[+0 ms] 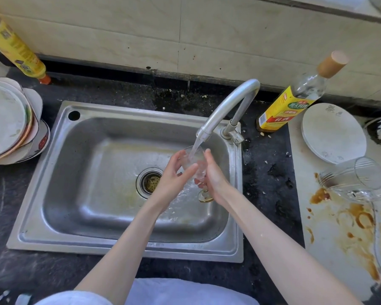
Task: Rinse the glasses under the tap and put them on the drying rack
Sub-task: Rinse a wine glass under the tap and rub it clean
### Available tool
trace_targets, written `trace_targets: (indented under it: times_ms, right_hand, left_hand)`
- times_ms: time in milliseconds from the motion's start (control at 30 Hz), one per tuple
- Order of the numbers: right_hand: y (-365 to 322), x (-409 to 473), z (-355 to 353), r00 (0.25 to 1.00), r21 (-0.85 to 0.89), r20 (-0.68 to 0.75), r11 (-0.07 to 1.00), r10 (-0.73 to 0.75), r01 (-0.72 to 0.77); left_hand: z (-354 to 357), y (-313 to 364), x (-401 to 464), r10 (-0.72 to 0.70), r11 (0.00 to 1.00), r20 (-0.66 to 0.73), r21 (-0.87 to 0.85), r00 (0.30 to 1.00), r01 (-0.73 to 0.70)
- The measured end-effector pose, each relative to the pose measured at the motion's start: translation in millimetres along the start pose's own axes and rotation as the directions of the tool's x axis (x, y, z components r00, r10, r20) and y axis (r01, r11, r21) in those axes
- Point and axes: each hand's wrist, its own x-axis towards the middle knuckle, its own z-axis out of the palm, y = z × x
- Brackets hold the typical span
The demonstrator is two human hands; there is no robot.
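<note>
A person holds a stemmed glass [195, 164] under the running tap [227, 106], over the right part of a steel sink [92, 172]. The water stream [195, 148] falls straight into the bowl of the glass. The left hand [174, 175] cups the bowl from the left, fingers curled around it and thumb across its near side. The right hand [213, 177] wraps the other side and the stem, its fingers hidden behind the glass; the gold-tinted foot [205, 197] shows below the palm. The two hands cover most of the glass, so little of it can be seen.

The drain strainer [151, 182] sits just left of the hands. On the dark counter [119, 91] left of the sink stands a tilted stack of plates [11, 122], and behind it a yellow bottle [15, 47] with an orange cap. Right of the tap stands a clear bottle with a yellow label [288, 106] and a wooden stopper. Further right, a white board [330, 227] smeared with brown stains bears a white plate [332, 133] and, near its right edge, clear tumblers lying on their sides [356, 179]. A wire rim shows at the far right edge; what it belongs to cannot be told.
</note>
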Motion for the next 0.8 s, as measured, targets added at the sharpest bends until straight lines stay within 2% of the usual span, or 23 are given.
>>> trace_targets:
  times_ms: [167, 300, 467, 667, 800]
  right_hand:
    - [8, 0, 0, 0.993, 0.031, -0.031, 0.993, -0.114, 0.115]
    - [6, -3, 4, 0.972, 0.000, -0.027, 0.972, -0.235, 0.235]
    - [-3, -9, 9, 0.969, -0.006, 0.038, 0.969, -0.246, 0.246]
    - [0, -10, 14, 0.948, 0.023, 0.070, 0.951, -0.309, 0.308]
    - [1, -12, 16, 0.932, 0.082, 0.052, 0.931, -0.360, 0.355]
  left_hand:
    - [-3, 1, -7, 0.103, 0.994, -0.038, 0.031, 0.994, -0.101]
    - [-7, 5, -13, 0.155, 0.985, -0.002, 0.080, 0.988, -0.154]
    - [-10, 9, -17, 0.178, 0.980, 0.028, 0.083, 0.984, -0.180]
    - [-5, 10, -18, 0.202, 0.978, -0.122, 0.070, 0.972, -0.195]
    - [0, 8, -18, 0.240, 0.970, -0.137, 0.085, 0.961, -0.230]
